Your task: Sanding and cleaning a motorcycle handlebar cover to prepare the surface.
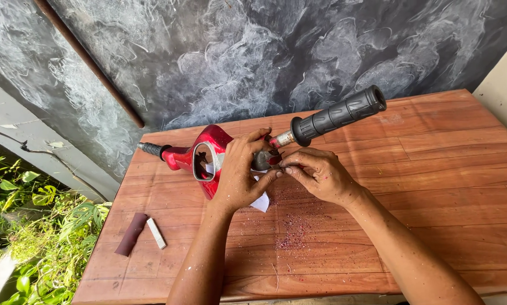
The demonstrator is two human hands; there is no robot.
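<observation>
Left hand (239,172) grips the red handlebar cover (205,158) on the wooden table (434,169); right hand (315,172) pinches at its chipped edge. Likely mid-scraping paint, flakes (293,231) lying below. Next move calls for small, steady fingertip work.

— What sort of place is this?
— An outdoor work spot, a makeshift repair bench — a worn wooden table (434,169) set against a roughly painted grey wall (236,56).
— What shows it?
— Green plants (33,226) at the lower left, red paint flakes (296,231) strewn mid-table, a sandpaper strip (131,234) beside a small white block (156,233), and a red motorcycle handlebar cover (205,159).
</observation>
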